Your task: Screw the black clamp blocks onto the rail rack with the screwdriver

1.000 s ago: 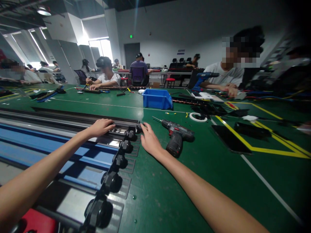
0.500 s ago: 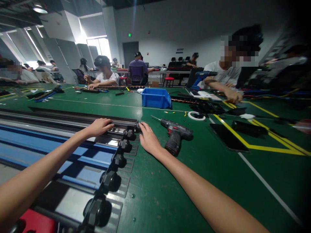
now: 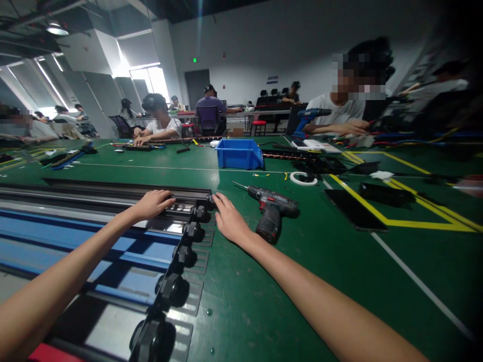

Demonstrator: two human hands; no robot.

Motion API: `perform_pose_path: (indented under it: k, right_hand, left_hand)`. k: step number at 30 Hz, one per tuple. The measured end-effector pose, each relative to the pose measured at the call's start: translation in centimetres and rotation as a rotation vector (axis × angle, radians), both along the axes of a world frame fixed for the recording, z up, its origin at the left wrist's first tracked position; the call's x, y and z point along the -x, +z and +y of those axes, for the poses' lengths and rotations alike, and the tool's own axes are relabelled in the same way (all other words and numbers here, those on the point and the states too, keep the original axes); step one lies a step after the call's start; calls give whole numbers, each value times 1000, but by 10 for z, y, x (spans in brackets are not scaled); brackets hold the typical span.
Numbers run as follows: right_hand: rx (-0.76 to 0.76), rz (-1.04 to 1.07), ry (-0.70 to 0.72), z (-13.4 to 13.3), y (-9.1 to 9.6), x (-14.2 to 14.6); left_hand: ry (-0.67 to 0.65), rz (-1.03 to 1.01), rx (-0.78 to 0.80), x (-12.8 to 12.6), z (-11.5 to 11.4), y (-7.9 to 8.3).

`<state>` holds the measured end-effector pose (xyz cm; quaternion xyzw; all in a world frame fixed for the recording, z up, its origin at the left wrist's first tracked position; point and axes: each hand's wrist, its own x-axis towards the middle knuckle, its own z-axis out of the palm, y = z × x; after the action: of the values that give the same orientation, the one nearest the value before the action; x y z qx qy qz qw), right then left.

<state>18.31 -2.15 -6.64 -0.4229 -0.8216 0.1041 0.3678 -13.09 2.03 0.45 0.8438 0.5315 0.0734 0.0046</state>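
Long metal rails [image 3: 94,241], black and blue, lie side by side at the left. Black cable glands [image 3: 171,290] stick out from their end plates, with slotted grey brackets below. Over the farthest rails rests my left hand [image 3: 153,203], its fingers stretched across the top; what lies beneath them is hidden. At the end of the farthest black rail [image 3: 194,195], my right hand [image 3: 231,221] has its extended fingertips against the end fitting, thumb lower and apart. A black cordless drill [image 3: 272,208] lies just right of this hand, its bit pointing away to the left.
Beyond the drill stand a blue bin [image 3: 239,155] and a white tape roll [image 3: 304,178]. A flat black panel [image 3: 354,208] lies at the right, near yellow tape lines. A blue drill [image 3: 307,122] stands farther back. Co-workers sit around the green table [image 3: 241,311].
My hands stay at nearly the same places on the rails. The view has shifted slightly. The co-worker at the right has drawn their hand back from the table.
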Motion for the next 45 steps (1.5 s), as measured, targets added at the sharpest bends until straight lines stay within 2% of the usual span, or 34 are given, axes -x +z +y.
perform_pose_path:
  k: [5, 10, 18, 21, 24, 27, 29, 31, 33, 36, 40, 45]
  right_hand:
    - [10, -20, 3, -2, 1, -1]
    - [19, -46, 4, -5, 5, 0]
    - [44, -14, -4, -6, 6, 1]
    - [44, 7, -31, -6, 28, -3]
    - [-11, 43, -60, 4, 69, -23]
    - [6, 103, -178, 26, 103, -69]
    - [46, 125, -320, 44, 110, -112]
    - [126, 55, -515, 61, 102, -157]
    - [270, -84, -702, 75, 87, -196]
    - [382, -149, -767, 86, 64, -234]
    - [493, -197, -755, 94, 48, -251]
    - [549, -183, -711, 101, 47, -253]
  left_hand:
    - [32, -25, 13, -2, -2, 2]
    - [50, -15, 15, 2, 2, -3]
    - [1, 70, -12, 12, 12, -13]
    - [-10, 51, -14, 14, 13, -15]
    - [-12, 39, -13, 15, 13, -16]
    - [-4, 33, -13, 14, 12, -15]
    - [3, 25, -10, 12, 10, -13]
    - [8, 21, -1, 10, 8, -11]
    - [14, 20, 5, 9, 6, -9]
    - [23, 14, 6, 7, 5, -8]
    - [35, -6, 5, 7, 6, -9]
    - [36, -36, 15, 4, 4, -7]
